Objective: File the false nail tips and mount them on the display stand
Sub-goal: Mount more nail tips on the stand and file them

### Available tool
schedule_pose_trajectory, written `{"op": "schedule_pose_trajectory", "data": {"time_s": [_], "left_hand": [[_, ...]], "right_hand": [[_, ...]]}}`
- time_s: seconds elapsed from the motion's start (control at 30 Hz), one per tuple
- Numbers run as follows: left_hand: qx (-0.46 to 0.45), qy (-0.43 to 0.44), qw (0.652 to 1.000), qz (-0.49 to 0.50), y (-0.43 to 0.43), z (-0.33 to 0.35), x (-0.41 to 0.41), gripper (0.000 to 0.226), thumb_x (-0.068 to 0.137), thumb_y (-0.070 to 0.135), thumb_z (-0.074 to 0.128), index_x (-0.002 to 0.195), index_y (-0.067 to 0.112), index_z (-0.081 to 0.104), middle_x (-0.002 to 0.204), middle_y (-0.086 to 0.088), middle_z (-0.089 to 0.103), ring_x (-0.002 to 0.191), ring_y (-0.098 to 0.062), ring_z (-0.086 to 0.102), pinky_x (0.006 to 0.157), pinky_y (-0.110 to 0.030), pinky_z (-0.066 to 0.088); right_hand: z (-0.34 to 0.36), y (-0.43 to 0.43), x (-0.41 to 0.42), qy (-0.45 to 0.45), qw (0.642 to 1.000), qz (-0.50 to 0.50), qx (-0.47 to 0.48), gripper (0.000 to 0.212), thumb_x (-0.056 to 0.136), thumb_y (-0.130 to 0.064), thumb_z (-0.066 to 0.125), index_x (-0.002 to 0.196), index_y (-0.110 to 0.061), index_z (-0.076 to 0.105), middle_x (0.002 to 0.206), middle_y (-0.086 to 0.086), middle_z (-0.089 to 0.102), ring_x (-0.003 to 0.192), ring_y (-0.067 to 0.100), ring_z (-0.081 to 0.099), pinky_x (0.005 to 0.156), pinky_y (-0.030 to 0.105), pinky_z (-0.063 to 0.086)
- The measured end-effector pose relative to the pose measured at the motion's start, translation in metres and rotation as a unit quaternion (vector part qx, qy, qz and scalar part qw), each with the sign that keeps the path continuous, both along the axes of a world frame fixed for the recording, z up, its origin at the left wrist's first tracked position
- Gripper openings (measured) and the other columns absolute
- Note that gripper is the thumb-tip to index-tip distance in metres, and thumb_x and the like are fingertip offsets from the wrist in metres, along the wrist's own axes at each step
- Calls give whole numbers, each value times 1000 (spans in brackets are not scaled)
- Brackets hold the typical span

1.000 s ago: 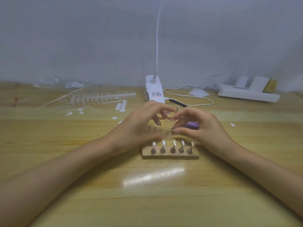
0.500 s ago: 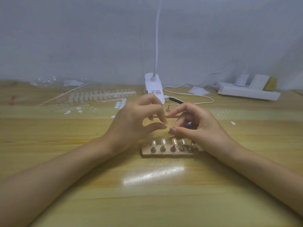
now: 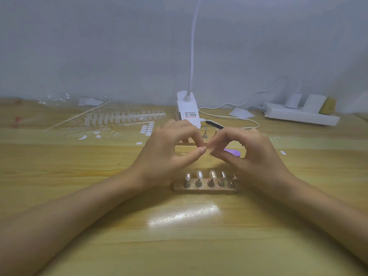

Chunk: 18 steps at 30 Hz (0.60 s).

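Wooden table (image 3: 179, 236), both hands hover just beyond the display stand (image 3: 205, 190).
Left hand (image 3: 169, 152) and right hand (image 3: 254, 156) curl fingertip to fingertip; right pinches a small clear nail tip (image 3: 210, 149), left's grip unclear. Stand sits near, between the wrists.

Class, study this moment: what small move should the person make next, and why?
Probably lower what looks like a nail tip, pinched between the left hand and right hand, onto the fourth holder of the display stand: its three left holders carry tips, the two right ones look bare.
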<state>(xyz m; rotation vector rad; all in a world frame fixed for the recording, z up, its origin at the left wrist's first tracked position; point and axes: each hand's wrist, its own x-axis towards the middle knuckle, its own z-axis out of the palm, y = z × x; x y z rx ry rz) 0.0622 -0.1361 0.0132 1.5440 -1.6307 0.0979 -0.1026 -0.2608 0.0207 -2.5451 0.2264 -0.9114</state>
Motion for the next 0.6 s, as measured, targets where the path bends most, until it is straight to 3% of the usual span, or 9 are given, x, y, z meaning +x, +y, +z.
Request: {"op": "schedule_pose_trajectory", "data": {"time_s": [0.07, 0.17, 0.27, 0.33, 0.4, 0.5, 0.6], "left_hand": [[67, 162, 984, -31, -2, 0, -1, 13, 88, 18, 71, 76, 20, 66, 82, 13, 66, 83, -5, 60, 74, -14, 41], [131, 276, 951, -46, -3, -1, 0, 16, 90, 20, 69, 75, 17, 65, 82, 9, 69, 76, -5, 61, 74, -21, 46], [100, 307, 945, -44, -3, -1, -1, 16, 89, 17, 70, 75, 15, 63, 80, 12, 67, 71, -2, 60, 66, -14, 46], [71, 320, 944, -28, -3, -1, 1, 14, 89, 18, 71, 77, 15, 64, 84, 10, 68, 73, -3, 60, 64, -13, 45], [63, 340, 938, -17, -3, -2, 3, 13, 88, 21, 71, 80, 14, 64, 83, 13, 68, 71, -1, 58, 60, -13, 42], [54, 346, 937, -14, -3, -3, 4, 13, 86, 21, 73, 80, 13, 65, 80, 13, 67, 67, 0, 57, 57, -11, 41], [40, 329, 943, -5, -4, -4, 3, 11, 83, 19, 75, 78, 14, 67, 86, 10, 67, 77, -4, 61, 61, -14, 46]], "right_hand": [[-1, -4, 0, -8, 995, -24, -101, 9, 86, -13, 74, 90, -21, 72, 83, -14, 70, 82, 2, 63, 83, 39, 42], [-2, -7, 0, -9, 996, 1, -86, 10, 85, -13, 74, 90, -22, 71, 81, -11, 70, 82, 2, 63, 83, 33, 38], [0, -10, 0, 18, 996, 40, 82, 25, 85, -5, 76, 102, -23, 69, 77, -5, 71, 84, 5, 67, 79, 10, 43], [0, -13, 1, 55, 977, 65, 196, 33, 87, -4, 73, 110, -26, 65, 80, 0, 73, 87, 12, 70, 84, 20, 51], [-2, -16, 1, 78, 972, 75, 211, 35, 87, -3, 73, 113, -26, 65, 82, 1, 73, 87, 16, 71, 84, 25, 52], [-2, -18, 2, 81, 972, 71, 206, 35, 88, -5, 72, 114, -28, 65, 83, -4, 71, 89, 16, 67, 79, 14, 47], [-5, -21, 3, 84, 978, 42, 186, 36, 89, -7, 70, 116, -30, 63, 84, -7, 71, 89, 8, 64, 79, 11, 46]]}}
